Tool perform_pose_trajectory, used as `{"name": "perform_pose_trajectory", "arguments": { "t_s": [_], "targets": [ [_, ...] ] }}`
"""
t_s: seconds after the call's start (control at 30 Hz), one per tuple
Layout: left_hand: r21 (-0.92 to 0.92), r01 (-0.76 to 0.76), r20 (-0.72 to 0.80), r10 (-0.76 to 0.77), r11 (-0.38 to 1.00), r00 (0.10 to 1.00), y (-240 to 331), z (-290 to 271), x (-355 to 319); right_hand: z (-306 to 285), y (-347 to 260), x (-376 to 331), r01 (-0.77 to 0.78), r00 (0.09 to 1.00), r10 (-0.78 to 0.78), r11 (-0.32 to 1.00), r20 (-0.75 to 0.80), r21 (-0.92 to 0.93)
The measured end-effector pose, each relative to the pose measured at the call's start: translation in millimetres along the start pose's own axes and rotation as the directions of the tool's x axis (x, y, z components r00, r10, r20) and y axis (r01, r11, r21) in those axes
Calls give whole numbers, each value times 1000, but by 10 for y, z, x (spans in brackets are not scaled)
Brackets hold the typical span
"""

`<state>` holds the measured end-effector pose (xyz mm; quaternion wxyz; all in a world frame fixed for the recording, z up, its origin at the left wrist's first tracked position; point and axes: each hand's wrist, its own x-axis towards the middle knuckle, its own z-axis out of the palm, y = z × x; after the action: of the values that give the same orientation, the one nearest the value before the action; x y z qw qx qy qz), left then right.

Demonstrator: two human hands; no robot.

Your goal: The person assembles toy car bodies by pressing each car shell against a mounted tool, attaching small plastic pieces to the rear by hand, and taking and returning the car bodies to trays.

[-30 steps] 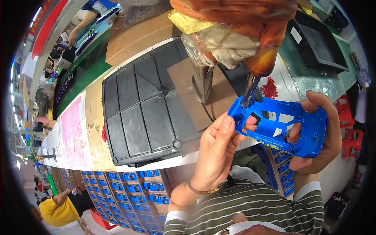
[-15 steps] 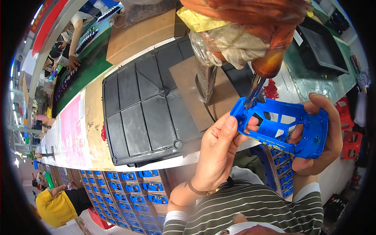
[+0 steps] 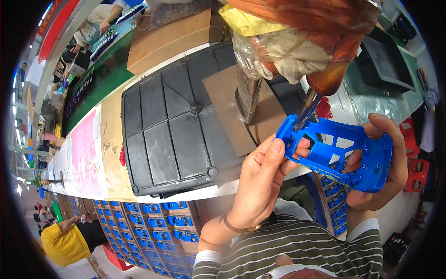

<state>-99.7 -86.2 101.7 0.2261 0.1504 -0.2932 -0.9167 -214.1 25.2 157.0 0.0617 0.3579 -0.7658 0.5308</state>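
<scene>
Between my hands is a blue plastic toy car body shell [image 3: 332, 176], its hollow inside facing up and several window openings showing through. My left hand [image 3: 264, 174] pinches its left end, thumb on the rim and fingertips inside a window opening. Around the right end curls my right hand [image 3: 389, 153], fingers on both sides of the shell. A metal rod tip [image 3: 306, 109] comes down from an amber handle [image 3: 329, 78] and meets the inside of the shell near its left end. Above the handle is a bundle wrapped in orange cloth, pale fabric and clear film [image 3: 297, 42].
Left of the post [image 3: 248, 97] lies a black ribbed plastic lid or crate [image 3: 172, 125]. A brown board [image 3: 218, 93] lies beneath the post. Trays of blue shells [image 3: 148, 223] stand below the table edge. A black bin [image 3: 385, 60] sits right; other people work at far left.
The rod and wrapped bundle appear slightly further right and lower. The shell has shifted slightly right and down with my hands, still gripped at both ends.
</scene>
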Motion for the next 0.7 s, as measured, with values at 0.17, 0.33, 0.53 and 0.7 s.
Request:
{"name": "perform_pose_trajectory", "arguments": {
  "t_s": [0.17, 0.33, 0.53, 0.7],
  "targets": [
    [-46, 74, -29, -75, 996, 997, -23, 4, 56, 22, 81, 43, 144, 988, -139, 985, 61, -96],
    [-68, 117, -40, -120, 991, 992, -86, -17, 52, -26, 132, 27, 287, 957, -274, 943, 93, -171],
    [94, 17, 33, -20, 995, 999, -314, -37, -113, -176, 202, -253, 172, 982, -175, 984, 76, 47],
    [420, -217, 50, 216, 881, 975, -374, -164, -463, 5, 44, -650, -329, 944, 308, 863, 117, 382]
  ]
}}
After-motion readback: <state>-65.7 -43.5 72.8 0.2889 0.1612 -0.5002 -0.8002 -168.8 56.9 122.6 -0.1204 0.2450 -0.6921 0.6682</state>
